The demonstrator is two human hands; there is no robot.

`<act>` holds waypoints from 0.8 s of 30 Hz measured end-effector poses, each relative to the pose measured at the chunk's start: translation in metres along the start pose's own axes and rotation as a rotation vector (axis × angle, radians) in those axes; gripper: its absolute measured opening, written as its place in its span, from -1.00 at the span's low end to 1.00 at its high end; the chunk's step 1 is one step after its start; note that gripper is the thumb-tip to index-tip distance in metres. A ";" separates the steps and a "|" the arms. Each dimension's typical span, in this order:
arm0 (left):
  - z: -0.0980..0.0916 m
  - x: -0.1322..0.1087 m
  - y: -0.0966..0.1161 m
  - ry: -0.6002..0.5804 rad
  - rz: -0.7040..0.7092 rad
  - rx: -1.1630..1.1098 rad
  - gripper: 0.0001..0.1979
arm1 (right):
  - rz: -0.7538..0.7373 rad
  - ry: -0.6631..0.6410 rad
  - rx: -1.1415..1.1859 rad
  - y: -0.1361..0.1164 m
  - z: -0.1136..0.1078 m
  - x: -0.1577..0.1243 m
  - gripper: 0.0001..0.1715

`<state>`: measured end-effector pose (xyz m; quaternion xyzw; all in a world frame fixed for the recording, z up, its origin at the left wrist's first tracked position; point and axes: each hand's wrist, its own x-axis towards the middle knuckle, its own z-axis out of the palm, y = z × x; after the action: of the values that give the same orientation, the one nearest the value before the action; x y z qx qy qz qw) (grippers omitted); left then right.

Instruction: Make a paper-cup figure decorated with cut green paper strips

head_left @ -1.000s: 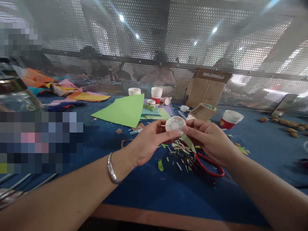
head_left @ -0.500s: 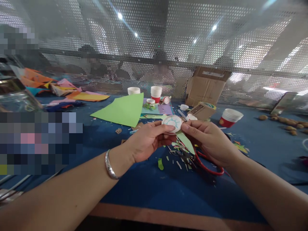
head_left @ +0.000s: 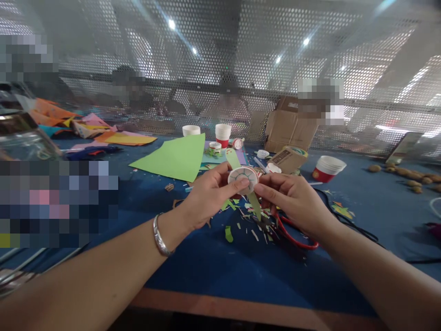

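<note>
Between my fingers is a round white paper-cup bottom [head_left: 237, 174] with blue lines drawn on its face. My left hand [head_left: 210, 196] grips it, the thumb pressed on the front and the fingers behind. My right hand [head_left: 295, 195] pinches its right edge with thumb and fingers. A light green paper strip [head_left: 255, 207] passes behind the disc, showing above and below it; which fingers hold it is hidden. Red-handled scissors [head_left: 299, 241] lie on the table beneath my right hand, among green and white paper scraps [head_left: 229, 234].
A large green sheet [head_left: 172, 158] lies left of centre. White-and-red paper cups [head_left: 223, 134] stand behind, with another stack [head_left: 329, 168] at right. A cardboard box [head_left: 291, 126] stands against the perforated panel. Coloured papers [head_left: 124, 138] lie far left; brown lumps [head_left: 406, 173] far right.
The disc has tilted and shifted slightly left and down. The green strip has turned more upright, now showing above the disc too. My right hand has moved a little left.
</note>
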<state>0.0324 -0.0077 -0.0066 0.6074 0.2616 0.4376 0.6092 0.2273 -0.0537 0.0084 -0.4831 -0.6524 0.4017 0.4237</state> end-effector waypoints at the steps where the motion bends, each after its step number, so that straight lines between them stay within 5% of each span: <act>1: -0.001 0.001 -0.001 -0.011 0.014 0.006 -0.75 | -0.015 0.007 -0.043 0.000 0.000 0.000 -0.61; 14: 0.002 0.000 0.001 0.080 0.057 0.061 -0.79 | -0.087 -0.016 -0.149 0.002 0.002 -0.001 -0.75; 24: -0.006 0.001 -0.007 -0.020 0.092 0.270 -0.70 | -0.184 0.087 -0.342 0.002 0.003 -0.004 -0.72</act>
<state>0.0293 -0.0029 -0.0138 0.6995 0.2837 0.4200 0.5039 0.2260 -0.0574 0.0056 -0.5033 -0.7336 0.2233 0.3983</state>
